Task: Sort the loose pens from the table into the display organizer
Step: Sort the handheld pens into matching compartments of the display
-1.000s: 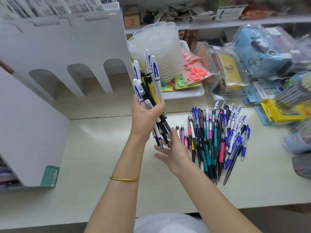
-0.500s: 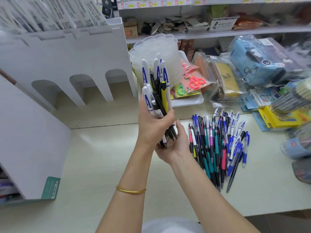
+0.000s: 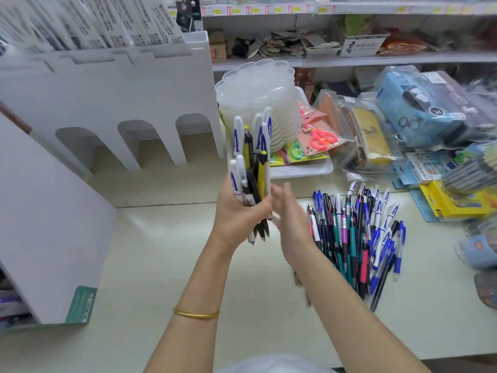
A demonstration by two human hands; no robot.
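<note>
Held pens: a bundle of pens stands nearly upright in the air above the table, near the middle of the view, with the tips poking out below the fist. Most have white barrels with blue lettering, some are black, and one is yellow and black.
Left hand: the left hand has its fingers and thumb curled tight round the lower half of the bundle.
Right hand: the right hand is at three o'clock of the left, blurred, with fingers straight and spread loosely and the palm turned toward the bundle. Whether it touches the pens cannot be told.
Loose pens: a pile of loose pens lies on the table at three o'clock of the hands. Most run from twelve to six, in blue and white, teal, black, purple and pink.
Organizer: the white display organizer stands at ten o'clock of the bundle, with three arched openings in its front wall and printed packs in its upper slots.
Table: the table has a pale cream top.
Wrist: a gold bangle circles the left forearm, at six o'clock of that hand.
Background: a stack of clear scalloped dishes sits at twelve o'clock of the bundle, and a pack of scissors at two o'clock.
</note>
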